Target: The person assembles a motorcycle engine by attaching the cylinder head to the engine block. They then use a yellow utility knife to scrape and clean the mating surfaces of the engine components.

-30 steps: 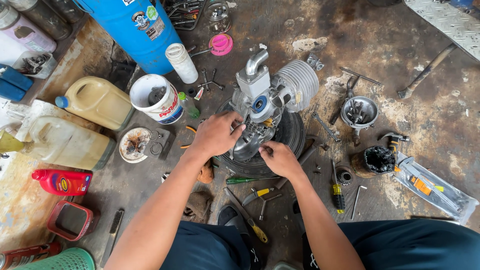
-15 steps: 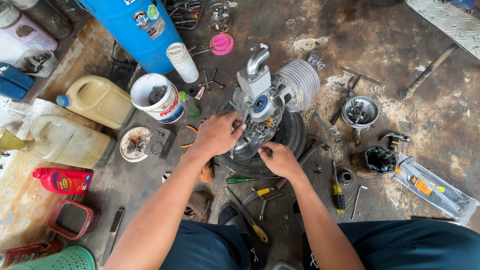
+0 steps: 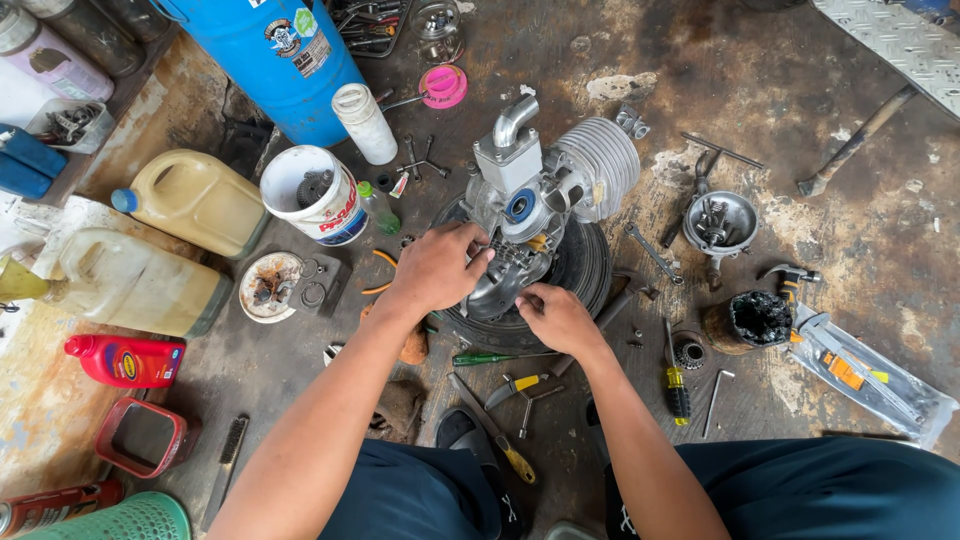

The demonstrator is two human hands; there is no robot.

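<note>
hands curl palm-down on the engine (image 3: 530, 215), left (image 3: 437, 265) gripping its cover, right (image 3: 560, 318) pinching its lower edge.

a small grey engine (image 3: 540, 205) with a finned cylinder (image 3: 600, 165) sits on a black tyre (image 3: 585, 270) on the stained floor (image 3: 830, 130). the left hand (image 3: 440, 265) lies on the engine's side cover, fingers curled against it; the right hand (image 3: 558, 318) touches the cover's lower edge. a green screwdriver (image 3: 490, 357) and pliers (image 3: 515, 387) lie just below the tyre. a white bucket (image 3: 315, 195), two yellowish jugs (image 3: 195, 200) and a blue drum (image 3: 285, 55) stand to the left.
</note>
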